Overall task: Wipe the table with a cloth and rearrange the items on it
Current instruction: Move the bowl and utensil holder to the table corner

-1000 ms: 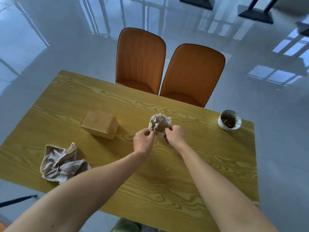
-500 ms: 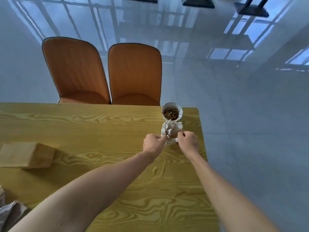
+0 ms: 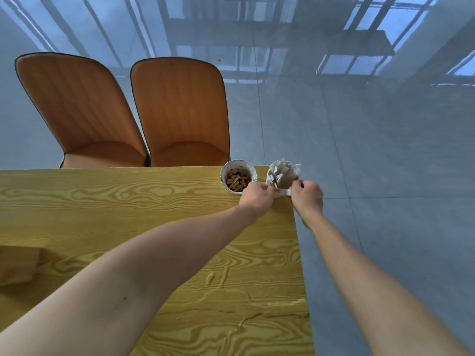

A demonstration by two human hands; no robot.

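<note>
Two hands, left hand [image 3: 257,199] and right hand [image 3: 307,199], pinch the white paper holder [image 3: 282,174] beside the ashtray cup [image 3: 237,179].

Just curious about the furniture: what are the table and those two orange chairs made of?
The table looks like yellow wood or a wood-print laminate: bold swirling grain under a smooth, slightly shiny finish. The two orange chairs seem upholstered in leather or faux leather: matte, with vertical stitched ribs and dark edge piping.

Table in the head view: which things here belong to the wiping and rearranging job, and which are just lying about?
Job:
- table
- crumpled paper holder, pinched by left hand and right hand
- cup of cigarette butts
- brown box, at left edge

Lying about:
- two orange chairs
</note>
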